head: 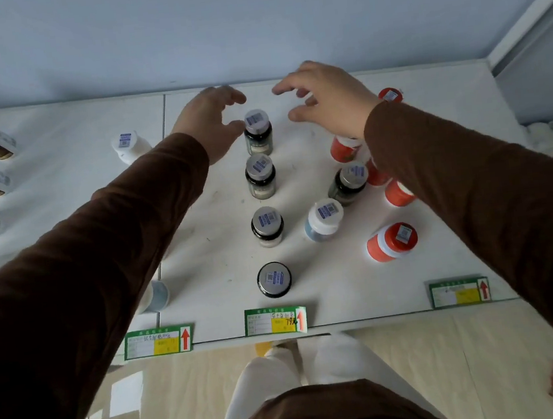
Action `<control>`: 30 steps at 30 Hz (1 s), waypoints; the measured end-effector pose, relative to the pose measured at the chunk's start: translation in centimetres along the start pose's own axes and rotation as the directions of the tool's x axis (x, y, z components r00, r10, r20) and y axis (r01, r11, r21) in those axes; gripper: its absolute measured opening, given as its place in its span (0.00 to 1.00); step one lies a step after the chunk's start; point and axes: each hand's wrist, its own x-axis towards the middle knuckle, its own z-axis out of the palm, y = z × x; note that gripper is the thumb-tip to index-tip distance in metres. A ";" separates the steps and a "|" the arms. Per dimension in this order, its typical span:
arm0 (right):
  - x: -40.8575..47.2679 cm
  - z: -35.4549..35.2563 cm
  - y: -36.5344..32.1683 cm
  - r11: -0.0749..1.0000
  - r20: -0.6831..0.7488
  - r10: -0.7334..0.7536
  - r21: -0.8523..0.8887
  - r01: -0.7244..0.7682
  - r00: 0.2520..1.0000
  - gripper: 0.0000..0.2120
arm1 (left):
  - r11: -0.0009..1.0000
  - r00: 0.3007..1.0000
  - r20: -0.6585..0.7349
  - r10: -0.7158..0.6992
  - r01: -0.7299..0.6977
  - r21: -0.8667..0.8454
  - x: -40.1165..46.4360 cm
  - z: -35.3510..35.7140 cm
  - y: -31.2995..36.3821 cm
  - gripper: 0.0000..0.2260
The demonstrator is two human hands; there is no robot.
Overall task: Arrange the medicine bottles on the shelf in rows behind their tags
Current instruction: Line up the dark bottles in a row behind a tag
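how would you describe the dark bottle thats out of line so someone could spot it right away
Start at the middle price tag on the shelf's front edge, where four dark bottles stand in a straight row behind it. Look right of that row, toward the orange bottles. The stray dark bottle sits just behind a white-capped bottle, the only dark one among them.

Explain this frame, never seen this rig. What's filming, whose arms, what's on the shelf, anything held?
There is no robot. One wide-angle camera on a person's head looks down at their arms in brown sleeves. The white shelf carries a straight row of four dark bottles behind the middle tag. A fifth dark bottle and a white bottle stand to the right among orange bottles. More white bottles stand to the left. The left hand touches the rearmost dark bottle. The right hand hovers, fingers loosely curled, holding nothing.
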 end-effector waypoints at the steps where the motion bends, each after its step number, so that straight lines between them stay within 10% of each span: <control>1: -1.2 -0.8 0.4 1.000 -0.031 0.017 -0.007 -0.017 0.999 0.18 | 0.999 0.999 -0.026 0.041 -0.041 -0.004 -0.4 -0.1 1.2 0.16; 8: -8.5 -3.0 3.3 0.995 0.065 0.018 -0.102 -0.011 0.998 0.15 | 0.978 0.978 0.057 0.202 -0.205 0.048 -2.3 3.0 8.8 0.19; 19: -10.1 0.2 6.7 0.909 0.275 -0.249 -0.264 0.322 0.929 0.16 | 0.972 0.873 0.459 -0.164 0.063 0.226 -2.1 10.1 10.4 0.16; 26: -8.6 -2.4 8.3 0.991 0.144 -0.125 0.055 0.118 0.982 0.14 | 0.938 0.813 0.574 -0.094 0.266 -0.224 -1.4 10.0 10.2 0.19; 30: -7.5 -6.0 8.8 0.960 0.059 -0.004 0.279 -0.013 0.998 0.16 | 0.565 0.840 0.543 0.003 0.447 -0.694 -1.7 8.3 10.2 0.16</control>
